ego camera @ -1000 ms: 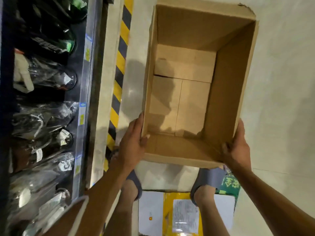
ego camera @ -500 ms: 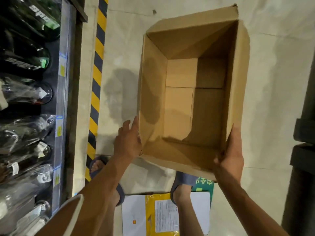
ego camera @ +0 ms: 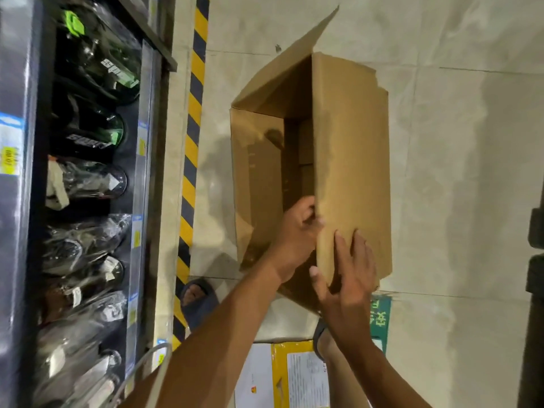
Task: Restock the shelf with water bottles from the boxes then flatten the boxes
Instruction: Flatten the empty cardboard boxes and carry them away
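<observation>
Box flattening: empty brown cardboard box (ego camera: 350, 148) is held above the pale tiled floor (ego camera: 456, 172), tipped on its side. L hand (ego camera: 297, 234) curls over a panel edge; R hand (ego camera: 347, 278) is spread flat on the outer panel. Prob. best: free bottom flaps first, then press along creases. Flat yellow-white packs (ego camera: 282, 375) lie underfoot; dark bottle shelf (ego camera: 147, 172) is near on the left.

Brown cardboard box (ego camera: 350, 160), yellow-and-black striped floor tape (ego camera: 192, 148), pale marbled floor tiles (ego camera: 459, 172).
</observation>
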